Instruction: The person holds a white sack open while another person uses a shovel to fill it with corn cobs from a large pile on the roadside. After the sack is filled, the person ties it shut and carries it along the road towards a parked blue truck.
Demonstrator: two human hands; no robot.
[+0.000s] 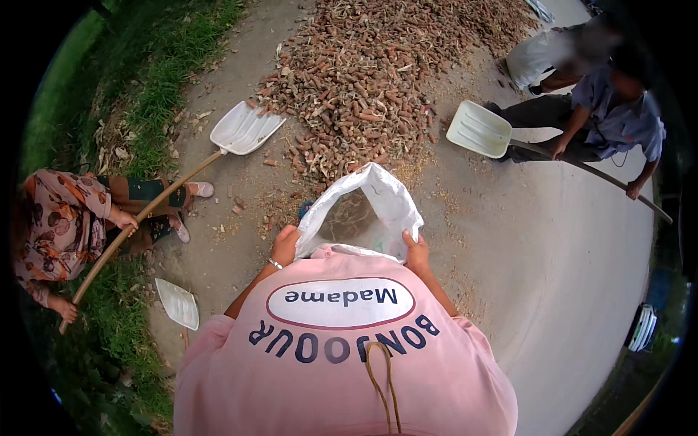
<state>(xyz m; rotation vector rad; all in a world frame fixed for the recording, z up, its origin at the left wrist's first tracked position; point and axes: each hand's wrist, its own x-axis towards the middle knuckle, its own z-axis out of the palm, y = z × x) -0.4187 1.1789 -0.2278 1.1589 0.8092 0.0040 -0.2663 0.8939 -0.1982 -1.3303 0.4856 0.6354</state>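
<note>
The left hand [285, 245] is closed around the left edge of a white woven sack [363, 211], with the fingers curled over the rim. A thin bracelet [275, 264] sits on that wrist. The right hand [416, 252] is also closed on the sack, gripping the right edge of its mouth with the thumb on the near side. Together the two hands hold the mouth of the sack wide open, so that the inside is visible; there is something brownish in it, but I cannot tell exactly what. The sack stands just in front of the person's pink shirt [342, 356], on the ground.

The ground is a pale concrete surface [552, 276], outdoors. Just beyond the sack lies a large pile of corn cobs [363, 80] with loose husk bits scattered around it. On the left a person in a patterned dress [58, 225] holds a white shovel [246, 129] by a long wooden handle, its blade at the pile's edge. On the right another person in a blue shirt [618, 116] holds a second white shovel [478, 129]. Grass [153, 80] borders the concrete on the left, and a third white shovel blade [178, 304] lies near it.
</note>
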